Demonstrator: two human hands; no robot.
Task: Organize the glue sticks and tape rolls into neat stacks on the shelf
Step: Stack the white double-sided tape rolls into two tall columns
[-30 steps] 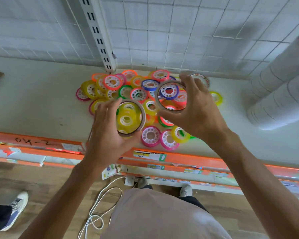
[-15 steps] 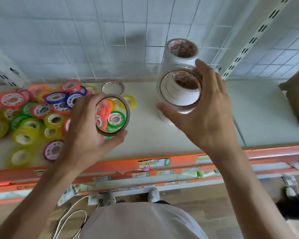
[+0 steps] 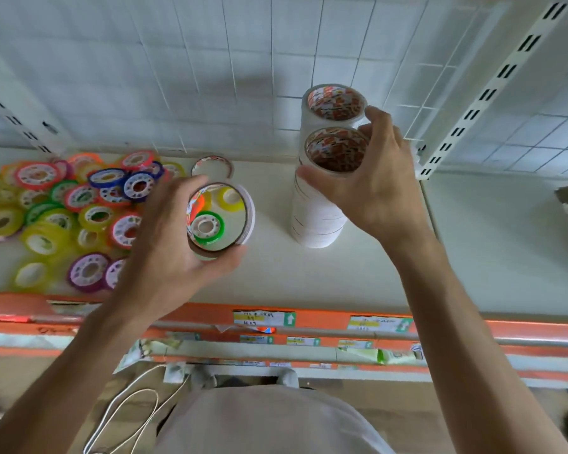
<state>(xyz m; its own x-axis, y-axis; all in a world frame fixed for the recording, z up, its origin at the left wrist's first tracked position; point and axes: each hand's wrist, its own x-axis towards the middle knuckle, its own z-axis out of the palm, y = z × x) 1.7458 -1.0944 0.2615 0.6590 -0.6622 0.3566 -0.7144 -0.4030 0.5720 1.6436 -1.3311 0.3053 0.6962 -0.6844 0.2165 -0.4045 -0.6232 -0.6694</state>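
A white tape roll (image 3: 336, 152) was gripped in the right hand (image 3: 374, 188), with the thumb on its near side and the fingers curled over its far edge. The roll was held at the top of a white stack of tape rolls (image 3: 318, 221) that stood on the shelf (image 3: 341, 273) directly under that hand; whether it already rested on the stack could not be told. A second, taller stack (image 3: 335, 104) rose just behind the right hand, against the wire-grid back panel (image 3: 210, 77).

A second white tape roll (image 3: 220, 221) was held in the left hand (image 3: 164, 237), with fingers and thumb wrapped around its rim, and it was kept above the shelf, well apart from the stack. Through its open centre a green roll (image 3: 207, 226) and a yellow roll (image 3: 231, 198) lying on the shelf could be seen. Just beyond the left hand, one more white roll (image 3: 212, 167) lay flat on the shelf.

To the left of the left hand a loose heap of small coloured tape rolls (image 3: 63, 208) was spread over the shelf, in yellow, green, red, blue and purple. Below both hands the orange shelf edge (image 3: 309, 317) carried price labels (image 3: 264, 317). A white cord (image 3: 128, 417) lay on the floor under the left forearm.
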